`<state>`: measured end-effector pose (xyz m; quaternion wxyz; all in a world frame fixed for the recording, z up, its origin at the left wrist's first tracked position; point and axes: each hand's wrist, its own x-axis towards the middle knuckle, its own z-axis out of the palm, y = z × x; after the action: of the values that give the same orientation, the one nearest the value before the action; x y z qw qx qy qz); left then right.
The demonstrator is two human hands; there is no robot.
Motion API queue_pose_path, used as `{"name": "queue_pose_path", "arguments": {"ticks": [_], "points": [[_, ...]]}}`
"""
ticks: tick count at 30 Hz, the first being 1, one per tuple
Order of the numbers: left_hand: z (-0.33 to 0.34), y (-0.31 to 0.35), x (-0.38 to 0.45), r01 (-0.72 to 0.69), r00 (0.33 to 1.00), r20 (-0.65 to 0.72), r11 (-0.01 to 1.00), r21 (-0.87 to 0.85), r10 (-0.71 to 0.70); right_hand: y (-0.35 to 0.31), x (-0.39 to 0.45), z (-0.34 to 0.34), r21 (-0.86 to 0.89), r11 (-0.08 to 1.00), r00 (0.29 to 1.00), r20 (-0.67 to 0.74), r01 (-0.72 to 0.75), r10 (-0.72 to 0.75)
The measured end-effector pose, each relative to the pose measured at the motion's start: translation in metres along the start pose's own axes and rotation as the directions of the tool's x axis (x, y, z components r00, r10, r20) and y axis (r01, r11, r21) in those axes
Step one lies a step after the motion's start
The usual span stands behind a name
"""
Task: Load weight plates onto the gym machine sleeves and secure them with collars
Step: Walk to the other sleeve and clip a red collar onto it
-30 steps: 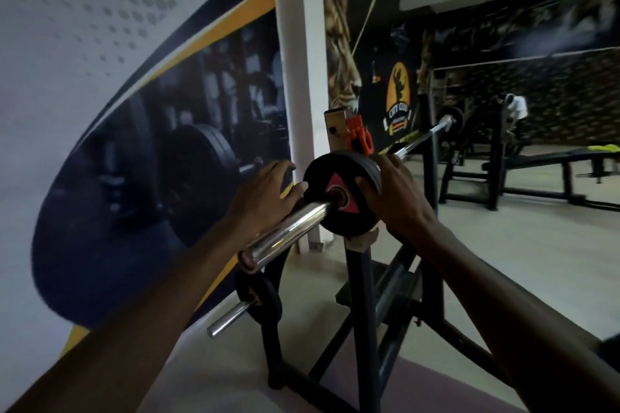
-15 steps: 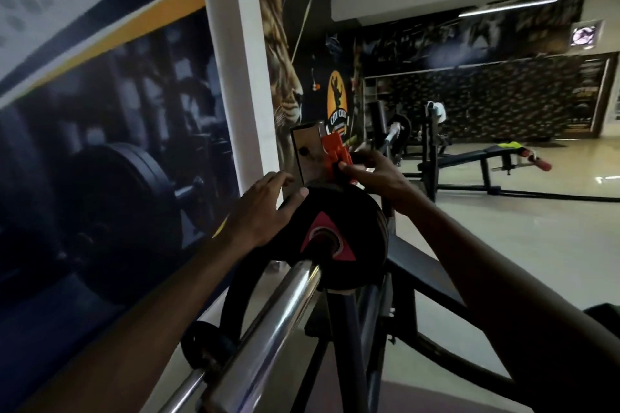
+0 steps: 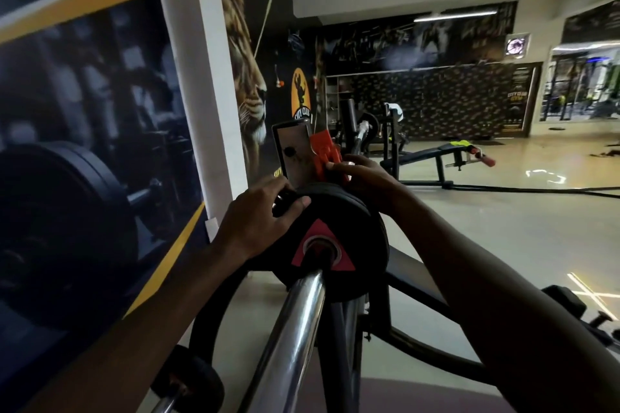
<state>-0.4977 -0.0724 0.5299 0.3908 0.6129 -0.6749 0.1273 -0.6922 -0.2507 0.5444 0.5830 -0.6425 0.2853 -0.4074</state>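
Note:
A black weight plate (image 3: 349, 221) with a red triangle mark sits on the chrome barbell sleeve (image 3: 295, 322), which runs toward me from the rack. My left hand (image 3: 258, 221) grips the plate's upper left edge. My right hand (image 3: 362, 178) reaches past the plate's top and holds a red collar (image 3: 323, 152) that hangs beside the rack's metal upright plate (image 3: 292, 154). The far side of the plate and the rack hook are hidden.
A wall mural and a white pillar (image 3: 204, 94) stand close on the left. Smaller black plates (image 3: 191, 382) sit on a lower peg at bottom left. The black rack frame (image 3: 416, 278) is below. A bench (image 3: 432, 157) and other machines stand across the floor on the right.
My right hand left the plate's right edge and went up to the red collar. My left hand shifted from the sleeve onto the plate's edge. My view moved closer.

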Motion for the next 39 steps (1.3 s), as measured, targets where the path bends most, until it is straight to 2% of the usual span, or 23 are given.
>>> {"name": "queue_pose_path", "arguments": {"ticks": [5, 9, 11, 14, 17, 19, 22, 24, 29, 33, 36, 39], "points": [[0.002, -0.005, -0.002, -0.026, 1.000, -0.003, 0.999, -0.048, 0.026, -0.008, 0.000, -0.004, -0.020, 0.996, 0.995, -0.042, 0.086, -0.087], [0.005, -0.011, -0.001, 0.006, 1.000, -0.010, 0.993, -0.118, -0.007, -0.025, -0.009, -0.003, -0.167, 0.964, 0.963, -0.138, 0.209, -0.233], [0.004, -0.010, 0.001, 0.064, 0.998, 0.005, 0.977, -0.201, -0.065, -0.036, -0.022, 0.004, -0.281, 0.918, 0.922, -0.187, 0.280, -0.338], [-0.005, -0.007, 0.002, 0.177, 0.984, 0.058, 0.926, -0.334, -0.168, -0.050, -0.047, 0.020, -0.397, 0.847, 0.879, -0.168, 0.354, -0.446], [-0.015, -0.001, -0.001, 0.215, 0.976, 0.106, 0.885, -0.413, -0.188, -0.058, -0.079, 0.041, -0.517, 0.757, 0.827, -0.153, 0.399, -0.541], [-0.025, 0.008, -0.005, 0.222, 0.975, 0.126, 0.821, -0.527, -0.183, -0.061, -0.100, 0.059, -0.593, 0.700, 0.796, -0.156, 0.398, -0.585], [-0.045, 0.027, -0.018, 0.246, 0.969, 0.166, 0.637, -0.730, -0.183, -0.062, -0.130, 0.086, -0.676, 0.638, 0.772, -0.160, 0.368, -0.615], [-0.060, 0.037, -0.030, 0.258, 0.966, 0.187, 0.568, -0.781, -0.181, -0.063, -0.150, 0.102, -0.701, 0.630, 0.768, -0.185, 0.334, -0.613], [-0.102, 0.033, -0.077, 0.289, 0.957, 0.229, 0.493, -0.820, -0.180, -0.059, -0.204, 0.155, -0.682, 0.657, 0.775, -0.211, 0.319, -0.595], [-0.132, 0.028, -0.111, 0.263, 0.964, 0.207, 0.533, -0.804, -0.164, -0.060, -0.245, 0.192, -0.652, 0.680, 0.807, -0.174, 0.335, -0.564], [-0.154, 0.021, -0.135, 0.263, 0.965, 0.205, 0.544, -0.797, -0.166, -0.065, -0.284, 0.204, -0.487, 0.804, 0.876, -0.145, 0.342, -0.460], [-0.176, 0.019, -0.162, 0.288, 0.956, 0.277, 0.508, -0.812, -0.100, -0.070, -0.325, 0.212, -0.309, 0.898, 0.930, -0.093, 0.313, -0.356]]}}
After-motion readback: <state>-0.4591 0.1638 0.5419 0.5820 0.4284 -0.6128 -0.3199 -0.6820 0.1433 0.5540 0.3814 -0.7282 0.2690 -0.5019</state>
